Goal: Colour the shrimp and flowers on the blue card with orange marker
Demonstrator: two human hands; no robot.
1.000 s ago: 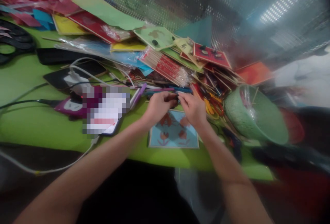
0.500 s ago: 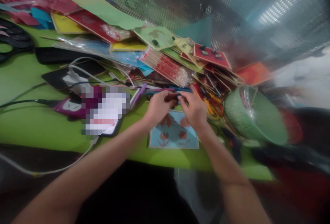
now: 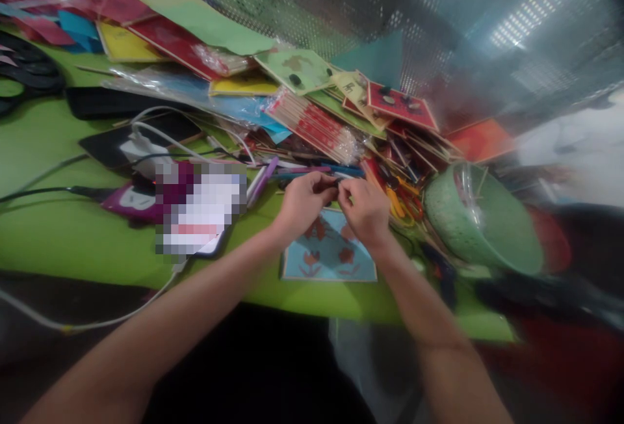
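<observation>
My left hand [image 3: 307,201] and my right hand [image 3: 364,208] meet fingertip to fingertip over the far edge of a light blue card [image 3: 329,266]. Brown-orange flower shapes show on the card, which lies flat on the green table. Both hands are closed in a pinch. A tiny dark thing seems to be between the fingertips, too small and blurred to name. Pens [image 3: 305,170] lie just beyond the fingers, and orange-handled scissors [image 3: 410,198] lie to the right of my right hand.
A phone [image 3: 207,212] and a purple power strip [image 3: 127,201] with cables lie left. A green bowl [image 3: 453,232] stands right. Across the back are piled coloured cards [image 3: 292,69] and red-white packs of sticks [image 3: 314,126]. The green table's [image 3: 53,235] front edge runs below my arms.
The fingers of my right hand have curled in more tightly and shifted slightly at the fingertips. My left hand, the card and the surroundings stay about the same.
</observation>
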